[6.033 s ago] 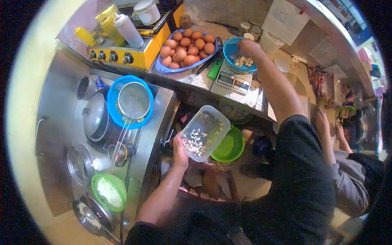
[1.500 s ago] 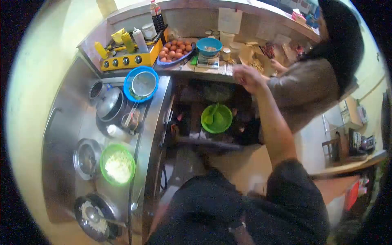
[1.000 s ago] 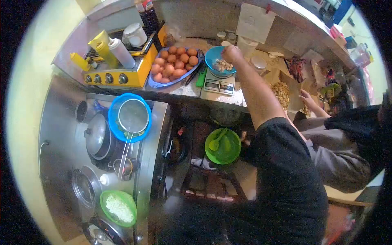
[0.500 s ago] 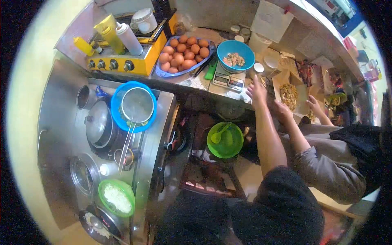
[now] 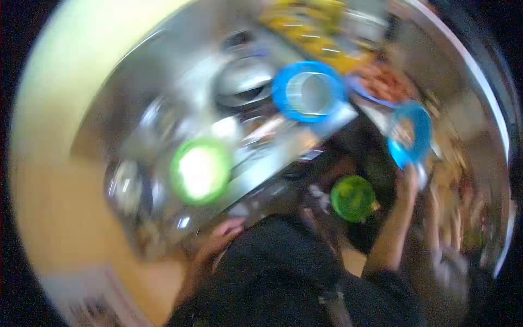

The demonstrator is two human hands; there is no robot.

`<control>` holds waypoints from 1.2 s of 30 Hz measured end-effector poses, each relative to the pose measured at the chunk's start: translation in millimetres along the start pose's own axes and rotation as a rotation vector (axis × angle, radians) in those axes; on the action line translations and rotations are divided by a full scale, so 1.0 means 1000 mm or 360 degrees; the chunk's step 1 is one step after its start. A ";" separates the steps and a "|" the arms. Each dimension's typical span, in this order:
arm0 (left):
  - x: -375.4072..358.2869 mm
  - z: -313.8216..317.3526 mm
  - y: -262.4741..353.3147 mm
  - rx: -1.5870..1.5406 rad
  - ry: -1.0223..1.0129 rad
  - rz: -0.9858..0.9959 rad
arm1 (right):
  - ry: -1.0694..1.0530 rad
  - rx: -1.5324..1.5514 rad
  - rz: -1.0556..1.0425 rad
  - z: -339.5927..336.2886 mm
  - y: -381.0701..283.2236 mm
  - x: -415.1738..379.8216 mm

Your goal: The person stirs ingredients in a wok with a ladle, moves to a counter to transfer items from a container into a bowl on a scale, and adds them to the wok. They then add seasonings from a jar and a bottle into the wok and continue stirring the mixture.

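Note:
Motion blurs this view. At the right, my right hand [image 5: 408,182] is closed on the near rim of a blue bowl [image 5: 422,128] with pale brownish pieces in it. The bowl looks tilted toward me. At the lower left, close to my dark clothing and the front of the steel counter, is my left hand [image 5: 226,231]. Its fingers are too smeared to read, and I see no object in it. Ahead of it on the counter stands a green basin [image 5: 182,188] with white contents.
A blue basin [image 5: 283,101] with a strainer over it and a lidded pot [image 5: 245,82] stand on the steel counter [image 5: 261,177]. Eggs [image 5: 384,82] fill a tray beyond the bowl. A green bowl [image 5: 353,199] sits lower down. Another person's arms [image 5: 433,218] are at the right.
The view has swung left and turned. My right hand, earlier extended beside the scale, now grips the blue bowl that stood on it. My left hand has come into view.

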State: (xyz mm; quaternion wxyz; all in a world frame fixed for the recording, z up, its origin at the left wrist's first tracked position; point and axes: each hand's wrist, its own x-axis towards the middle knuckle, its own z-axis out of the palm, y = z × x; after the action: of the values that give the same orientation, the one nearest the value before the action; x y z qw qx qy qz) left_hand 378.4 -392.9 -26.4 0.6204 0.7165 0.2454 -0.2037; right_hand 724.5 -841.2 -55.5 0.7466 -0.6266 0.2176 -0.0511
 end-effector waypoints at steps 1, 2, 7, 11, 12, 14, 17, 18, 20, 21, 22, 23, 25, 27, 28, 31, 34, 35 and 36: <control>0.013 -0.012 -0.024 -0.0020 -0.0144 0.0227 | -0.0211 -0.0005 -0.0036 0.001 0.022 -0.017; 0.006 -0.012 0.002 -0.0377 -0.0149 0.0369 | -0.0426 -0.0186 -0.0112 0.030 0.023 -0.047; -0.027 -0.081 0.044 -0.0678 0.0021 0.0949 | -0.1363 -0.0406 -0.0230 0.200 0.022 -0.243; -0.062 -0.179 -0.005 -0.0884 0.0818 0.1304 | -0.1842 -0.0660 -0.0042 0.327 0.054 -0.409; -0.096 -0.214 -0.021 -0.1259 0.0729 0.1415 | -0.1957 -0.0400 0.0110 0.356 0.059 -0.462; -0.128 -0.285 -0.072 -0.1893 0.0555 0.1440 | -0.2366 -0.0383 0.0230 0.410 0.067 -0.530; -0.188 -0.378 -0.103 -0.1634 0.0882 0.1308 | -0.2563 -0.0376 0.0087 0.439 0.079 -0.585; -0.192 -0.411 -0.113 -0.1218 0.1233 0.1225 | -0.2547 -0.0341 -0.0082 0.432 0.085 -0.585; -0.185 -0.451 -0.140 -0.0143 0.1737 0.0906 | -0.2470 -0.0446 -0.0132 0.402 0.083 -0.574; -0.179 -0.463 -0.149 0.0522 0.1868 0.0655 | -0.2447 -0.0495 -0.0160 0.385 0.080 -0.562; -0.176 -0.471 -0.156 0.1197 0.1942 0.0385 | -0.2326 -0.0668 -0.0134 0.367 0.084 -0.546; -0.175 -0.477 -0.158 0.1445 0.1908 0.0402 | -0.2199 -0.0828 -0.0106 0.347 0.090 -0.528; -0.168 -0.490 -0.158 0.1950 0.1816 0.0445 | -0.1947 -0.0985 -0.0101 0.303 0.097 -0.497; -0.173 -0.498 -0.146 0.1744 0.1964 0.0362 | -0.1711 -0.0913 0.0027 0.264 0.088 -0.485; -0.173 -0.496 -0.139 0.1651 0.2021 0.0345 | -0.1600 -0.0844 0.0128 0.243 0.087 -0.476; -0.140 -0.477 -0.153 0.1755 0.1742 0.0114 | -0.1400 -0.0814 0.0167 0.209 0.077 -0.462; -0.123 -0.442 -0.170 0.1998 0.1357 0.0137 | -0.1370 -0.0661 0.0164 0.179 0.072 -0.434; -0.126 -0.442 -0.165 0.2068 0.1634 -0.0011 | -0.1310 -0.0598 0.0168 0.177 0.063 -0.429; -0.132 -0.440 -0.138 0.2040 0.1748 0.0037 | -0.1300 -0.0602 0.0110 0.167 0.062 -0.411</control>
State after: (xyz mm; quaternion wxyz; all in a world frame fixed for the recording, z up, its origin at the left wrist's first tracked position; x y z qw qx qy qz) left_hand 185.0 44.1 8.3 -0.1117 0.9297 0.3417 0.0804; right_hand 406.8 -532.5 12.1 0.6449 -0.7131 -0.0686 0.2662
